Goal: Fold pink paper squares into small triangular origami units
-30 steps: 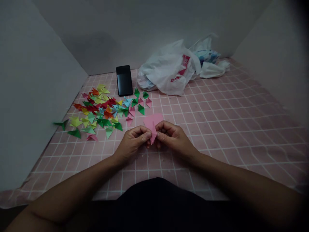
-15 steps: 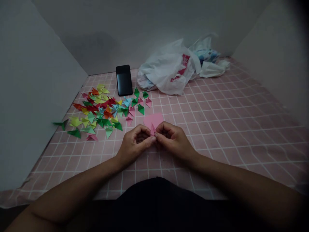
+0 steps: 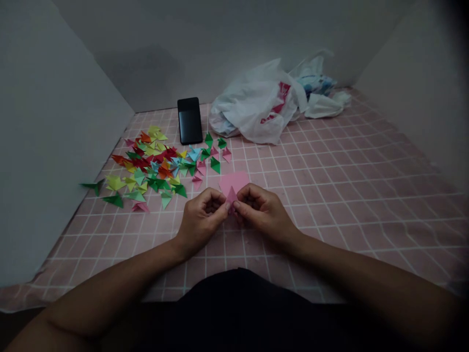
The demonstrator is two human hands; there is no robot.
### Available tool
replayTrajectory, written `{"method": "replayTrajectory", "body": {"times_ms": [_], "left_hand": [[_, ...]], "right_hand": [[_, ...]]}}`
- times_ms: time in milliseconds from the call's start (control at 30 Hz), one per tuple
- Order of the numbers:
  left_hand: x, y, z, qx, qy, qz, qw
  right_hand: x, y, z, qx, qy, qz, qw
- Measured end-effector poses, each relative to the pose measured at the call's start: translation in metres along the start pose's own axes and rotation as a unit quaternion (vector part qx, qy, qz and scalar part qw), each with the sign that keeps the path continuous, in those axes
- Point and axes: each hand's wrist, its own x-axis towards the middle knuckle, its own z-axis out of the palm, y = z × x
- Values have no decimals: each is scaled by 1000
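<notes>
A small folded piece of pink origami paper (image 3: 231, 196) is pinched between both hands, its point facing away from me. My left hand (image 3: 205, 212) grips its left side between thumb and fingers. On the other side, my right hand (image 3: 264, 210) pinches the right edge, its thumb close to the left thumb. Just beyond the fingertips, flat pink paper (image 3: 234, 180) lies on the cloth, partly hidden by the folded piece and the hands. The lower part of the folded piece is covered by my thumbs.
Many small folded paper pieces (image 3: 157, 184) in several colours are spread at the left on the pink checked tablecloth (image 3: 340, 195). Behind them lies a black phone (image 3: 189, 121). A white plastic bag (image 3: 252, 105) and a blue-white packet (image 3: 317, 84) sit near the back wall.
The folded pink piece now shows a wider, flatter face between my thumbs. My left thumb has shifted slightly left and down the paper's side. Other things keep their places.
</notes>
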Motion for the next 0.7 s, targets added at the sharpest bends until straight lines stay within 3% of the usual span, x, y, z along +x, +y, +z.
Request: {"method": "replayTrajectory", "body": {"times_ms": [300, 467, 700], "left_hand": [[3, 1, -1, -109, -26, -59, 992], [4, -1, -4, -111, -19, -37, 993], [0, -6, -4, -167, -16, -43, 985]], "right_hand": [[0, -3, 1, 69, -14, -1, 998], [0, -3, -2, 72, -26, 22, 997], [-4, -2, -2, 0, -9, -66, 998]]}}
